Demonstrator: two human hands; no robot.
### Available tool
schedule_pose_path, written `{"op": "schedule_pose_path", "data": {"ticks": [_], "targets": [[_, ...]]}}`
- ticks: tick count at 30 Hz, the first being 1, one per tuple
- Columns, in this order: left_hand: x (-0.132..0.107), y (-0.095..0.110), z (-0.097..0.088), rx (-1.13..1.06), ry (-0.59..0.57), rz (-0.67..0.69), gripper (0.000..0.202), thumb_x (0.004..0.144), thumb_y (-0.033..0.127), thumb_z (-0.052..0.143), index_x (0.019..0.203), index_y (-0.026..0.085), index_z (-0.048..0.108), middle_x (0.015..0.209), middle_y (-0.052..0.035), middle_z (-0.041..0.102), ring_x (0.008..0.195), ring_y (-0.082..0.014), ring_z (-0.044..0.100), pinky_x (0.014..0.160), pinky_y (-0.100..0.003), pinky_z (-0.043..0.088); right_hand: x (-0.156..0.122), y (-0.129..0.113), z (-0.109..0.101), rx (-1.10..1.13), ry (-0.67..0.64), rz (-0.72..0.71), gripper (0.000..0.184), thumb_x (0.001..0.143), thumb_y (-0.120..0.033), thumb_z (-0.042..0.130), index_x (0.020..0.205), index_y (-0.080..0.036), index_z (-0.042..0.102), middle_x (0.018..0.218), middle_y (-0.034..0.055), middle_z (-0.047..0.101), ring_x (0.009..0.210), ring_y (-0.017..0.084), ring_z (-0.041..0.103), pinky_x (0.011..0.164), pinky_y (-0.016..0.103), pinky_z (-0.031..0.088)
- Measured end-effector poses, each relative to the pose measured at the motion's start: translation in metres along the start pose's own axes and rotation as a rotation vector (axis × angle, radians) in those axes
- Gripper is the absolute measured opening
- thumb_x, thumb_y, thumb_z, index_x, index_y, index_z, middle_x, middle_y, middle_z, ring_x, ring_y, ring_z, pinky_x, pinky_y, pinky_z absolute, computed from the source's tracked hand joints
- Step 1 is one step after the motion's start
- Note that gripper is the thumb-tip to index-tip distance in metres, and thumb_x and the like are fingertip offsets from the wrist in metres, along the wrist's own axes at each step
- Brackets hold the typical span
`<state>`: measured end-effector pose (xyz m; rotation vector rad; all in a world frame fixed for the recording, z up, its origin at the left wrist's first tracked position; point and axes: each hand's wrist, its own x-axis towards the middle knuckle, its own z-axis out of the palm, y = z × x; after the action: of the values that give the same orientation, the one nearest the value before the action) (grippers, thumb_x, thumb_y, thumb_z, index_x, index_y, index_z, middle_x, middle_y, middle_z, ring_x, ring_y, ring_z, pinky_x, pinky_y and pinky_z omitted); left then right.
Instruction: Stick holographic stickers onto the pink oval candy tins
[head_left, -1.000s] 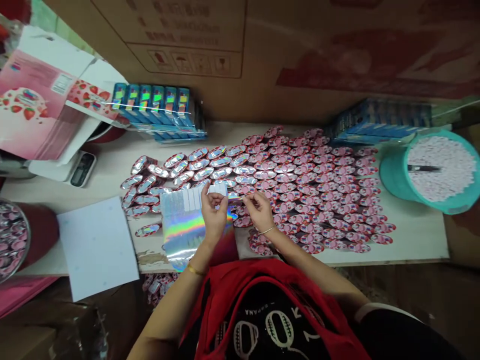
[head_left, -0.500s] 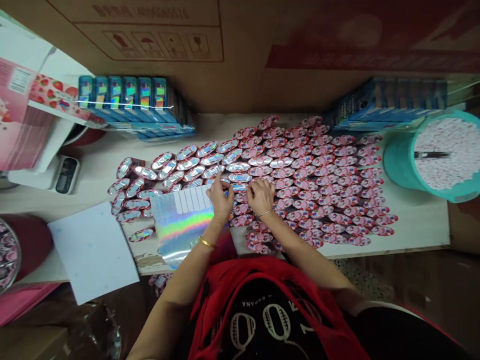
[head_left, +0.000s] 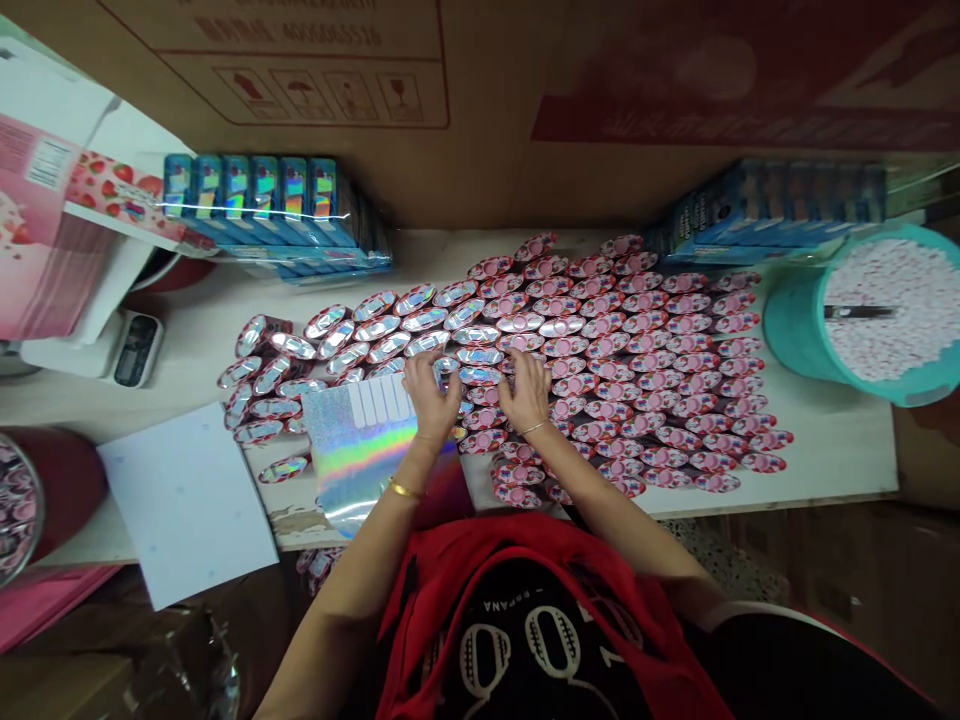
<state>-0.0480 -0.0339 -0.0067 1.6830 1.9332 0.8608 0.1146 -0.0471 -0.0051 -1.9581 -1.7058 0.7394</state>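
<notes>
Across the table (head_left: 825,440), close-set packs (head_left: 609,410) stand in rows, likely for easy reach, while left hand (head_left: 431,402) and right hand (head_left: 526,396), fingers curved, flank one silver-topped pack (head_left: 480,376), grip hard to tell.

Pale tabletop (head_left: 832,455), front edge worn at 7–8 o'clock. (Clock is centred on the frame, 12 = far side.) Pink-topped packs (head_left: 622,370) in tight slanted rows, centre out to 3. Silver-topped packs (head_left: 388,347) from centre to 9–10, looser at the far end. Holographic sheet (head_left: 375,450) at 8, white labels along its upper edge. White sheet (head_left: 187,500) beyond it, overhanging the front edge. Scale (head_left: 138,350) at 9. Blue boxes (head_left: 277,215) at 10, more at 2. Teal tub (head_left: 791,330) at 3.
</notes>
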Motion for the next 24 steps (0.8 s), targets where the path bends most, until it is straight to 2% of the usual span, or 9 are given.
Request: {"op": "schedule_pose_path", "data": {"ticks": [3, 5, 7, 9, 12, 16, 20, 24], "targets": [[-0.004, 0.011, -0.021, -0.209, -0.009, 0.002, 0.016, 0.083, 0.033, 0.063, 0.087, 0.021, 0.054, 0.096, -0.0060, 0.057, 0.101, -0.0216, 0.055, 0.093, -0.038, 0.042, -0.008, -0.005, -0.004, 0.292, 0.062, 0.054, 0.041, 0.092, -0.044, 0.048, 0.123, -0.018, 0.053, 0.112, 0.0124, 0.061, 0.103, 0.023, 0.053, 0.093, 0.038, 0.041], [-0.011, 0.018, -0.028, -0.346, -0.070, -0.044, 0.016, 0.083, 0.033, 0.063, 0.080, 0.021, 0.053, 0.090, -0.0034, 0.056, 0.093, -0.0185, 0.056, 0.088, -0.034, 0.045, -0.014, -0.007, -0.004, 0.515, 0.018, 0.138, 0.042, 0.089, -0.054, 0.050, 0.113, -0.019, 0.057, 0.098, 0.0076, 0.062, 0.088, 0.019, 0.055, 0.082, 0.034, 0.047], [-0.018, 0.020, -0.028, -0.426, -0.131, -0.127, 0.016, 0.081, 0.031, 0.063, 0.076, 0.021, 0.053, 0.085, -0.0019, 0.055, 0.087, -0.0165, 0.056, 0.082, -0.031, 0.047, -0.021, -0.006, -0.003, 0.677, -0.070, 0.199, 0.040, 0.086, -0.059, 0.052, 0.094, -0.021, 0.059, 0.080, 0.0021, 0.058, 0.073, 0.016, 0.052, 0.071, 0.030, 0.047], [-0.024, 0.018, -0.022, -0.450, -0.165, -0.222, 0.015, 0.079, 0.028, 0.064, 0.072, 0.020, 0.053, 0.080, -0.0007, 0.055, 0.080, -0.0150, 0.056, 0.076, -0.029, 0.047, -0.027, -0.002, -0.003, 0.724, -0.100, 0.224, 0.038, 0.085, -0.059, 0.054, 0.078, -0.022, 0.055, 0.070, -0.0011, 0.052, 0.065, 0.014, 0.048, 0.064, 0.028, 0.043], [-0.030, 0.012, -0.010, -0.405, -0.169, -0.278, 0.013, 0.077, 0.026, 0.064, 0.070, 0.020, 0.054, 0.077, 0.0000, 0.054, 0.074, -0.0141, 0.054, 0.072, -0.029, 0.046, -0.033, 0.008, -0.005, 0.594, -0.045, 0.201, 0.035, 0.088, -0.054, 0.053, 0.073, -0.022, 0.053, 0.066, -0.0017, 0.050, 0.062, 0.014, 0.046, 0.062, 0.028, 0.040], [-0.030, 0.009, 0.000, -0.213, -0.194, -0.183, 0.013, 0.080, 0.026, 0.062, 0.070, 0.020, 0.056, 0.081, -0.0021, 0.058, 0.083, -0.0175, 0.057, 0.080, -0.034, 0.044, -0.037, 0.016, -0.010, 0.250, 0.005, 0.125, 0.031, 0.093, -0.046, 0.048, 0.077, -0.021, 0.057, 0.072, 0.0013, 0.058, 0.071, 0.017, 0.052, 0.075, 0.031, 0.039], [-0.030, 0.010, 0.003, 0.033, -0.237, -0.117, 0.009, 0.080, 0.025, 0.063, 0.074, 0.020, 0.060, 0.091, -0.0056, 0.060, 0.095, -0.0239, 0.055, 0.083, -0.040, 0.039, -0.039, 0.017, -0.011, -0.027, -0.033, 0.069, 0.028, 0.096, -0.039, 0.046, 0.079, -0.021, 0.059, 0.078, 0.0035, 0.063, 0.081, 0.019, 0.054, 0.083, 0.034, 0.033], [-0.031, 0.009, 0.008, 0.124, -0.257, -0.071, 0.009, 0.083, 0.027, 0.062, 0.078, 0.020, 0.061, 0.099, -0.0087, 0.060, 0.100, -0.0273, 0.052, 0.082, -0.041, 0.037, -0.038, 0.019, -0.007, -0.164, -0.084, 0.023, 0.029, 0.097, -0.036, 0.043, 0.080, -0.020, 0.060, 0.083, 0.0057, 0.065, 0.087, 0.021, 0.054, 0.083, 0.035, 0.030]]}}
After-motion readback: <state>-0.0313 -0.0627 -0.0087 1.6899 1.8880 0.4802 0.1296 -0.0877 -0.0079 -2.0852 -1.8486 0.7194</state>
